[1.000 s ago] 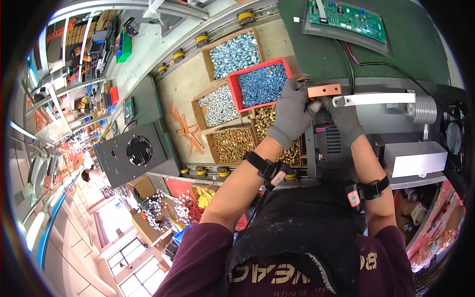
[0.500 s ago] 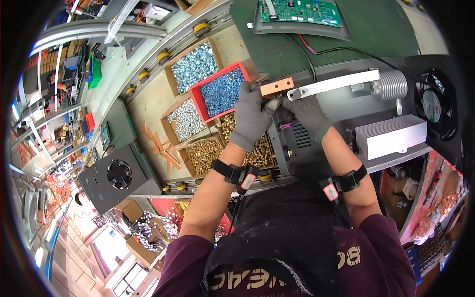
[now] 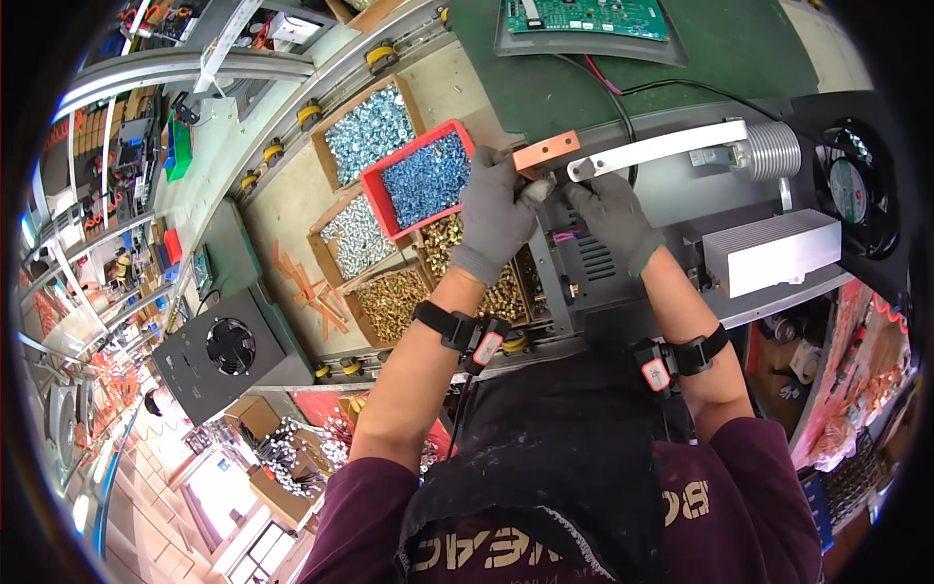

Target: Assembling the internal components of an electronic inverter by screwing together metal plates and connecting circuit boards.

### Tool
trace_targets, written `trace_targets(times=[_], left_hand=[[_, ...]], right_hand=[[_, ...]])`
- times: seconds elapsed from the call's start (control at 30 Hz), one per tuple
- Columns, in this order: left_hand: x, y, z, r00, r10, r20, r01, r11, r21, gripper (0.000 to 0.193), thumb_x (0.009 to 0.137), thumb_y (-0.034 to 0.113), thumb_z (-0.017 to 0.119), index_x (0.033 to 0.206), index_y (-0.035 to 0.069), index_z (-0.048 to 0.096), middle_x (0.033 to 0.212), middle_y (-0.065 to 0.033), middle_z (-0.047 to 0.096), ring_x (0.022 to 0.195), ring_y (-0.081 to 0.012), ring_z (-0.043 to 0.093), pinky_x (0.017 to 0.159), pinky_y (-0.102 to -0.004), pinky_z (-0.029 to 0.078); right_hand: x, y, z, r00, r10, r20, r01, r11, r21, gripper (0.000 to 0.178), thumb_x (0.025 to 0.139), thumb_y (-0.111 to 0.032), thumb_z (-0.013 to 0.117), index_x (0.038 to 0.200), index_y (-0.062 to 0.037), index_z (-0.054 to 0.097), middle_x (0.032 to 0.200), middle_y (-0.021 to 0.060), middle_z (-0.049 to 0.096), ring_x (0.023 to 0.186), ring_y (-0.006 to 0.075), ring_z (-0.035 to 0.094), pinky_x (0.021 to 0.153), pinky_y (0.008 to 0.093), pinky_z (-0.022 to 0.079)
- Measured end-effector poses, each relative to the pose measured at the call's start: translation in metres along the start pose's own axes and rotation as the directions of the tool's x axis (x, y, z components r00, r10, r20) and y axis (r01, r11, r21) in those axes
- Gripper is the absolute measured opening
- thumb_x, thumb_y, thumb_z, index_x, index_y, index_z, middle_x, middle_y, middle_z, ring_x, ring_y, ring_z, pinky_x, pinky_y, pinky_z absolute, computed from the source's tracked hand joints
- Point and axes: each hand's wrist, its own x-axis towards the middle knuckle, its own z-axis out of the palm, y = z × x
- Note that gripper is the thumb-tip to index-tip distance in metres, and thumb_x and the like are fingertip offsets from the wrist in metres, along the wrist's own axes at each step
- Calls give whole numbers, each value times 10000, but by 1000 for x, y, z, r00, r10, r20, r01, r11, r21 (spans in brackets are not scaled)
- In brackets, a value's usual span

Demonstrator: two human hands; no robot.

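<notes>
Red bin [image 3: 377,201] of fasteners [image 3: 426,181] beside left hand [image 3: 493,212]

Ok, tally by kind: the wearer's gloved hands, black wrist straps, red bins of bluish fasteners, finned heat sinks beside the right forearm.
Gloved hands, left hand and right hand: 2
Black wrist straps: 2
Red bin: 1
Finned heat sink: 1
Total: 6

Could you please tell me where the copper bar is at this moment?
The copper bar is upper-centre in the head view, right beside the left hand and just left of the silver bar.
</notes>
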Motion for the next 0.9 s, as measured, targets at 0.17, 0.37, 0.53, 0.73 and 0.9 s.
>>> trace_targets(times=[0.17,0.37,0.53,0.73,0.9], left_hand=[[10,5,22,999,54,6,-54,998,21,373,749,386,678,917,54,653,838,-149,548,822,-302,507,704,-402,455],[16,20,21,1000,-9,-9,5,932,-362,332,780,269,656,1032,60,599,990,-164,553,830,-302,603,732,-394,496],[-4,-61,17,955,-248,-161,192,934,-301,275,815,188,617,1070,88,595,945,-153,597,836,-294,616,747,-376,503],[-30,-40,66,965,-209,159,104,859,502,283,804,160,599,1083,128,565,1057,-98,515,824,-319,609,759,-418,513],[-21,-48,48,947,-281,157,205,902,380,178,818,123,591,983,59,609,1008,-100,563,805,-255,623,702,-381,528]], right_hand=[[-12,-8,-15,970,-16,-242,52,988,143,276,832,-206,543,1001,-1,618,834,168,642,768,293,610,688,365,463],[-31,4,-50,986,-36,-164,55,992,114,309,847,-207,584,1067,8,606,877,118,649,786,155,596,721,287,471],[-50,-15,-53,959,-131,-250,118,991,-66,336,873,-211,592,1117,19,576,954,139,644,872,192,617,792,297,482],[-58,-16,-63,955,-112,-276,90,992,-91,357,869,-222,600,1133,16,560,974,149,633,896,217,617,806,313,477],[-69,-52,-61,775,-473,-420,198,812,-550,265,840,-156,582,1070,-24,577,965,157,595,850,319,594,757,363,478]])
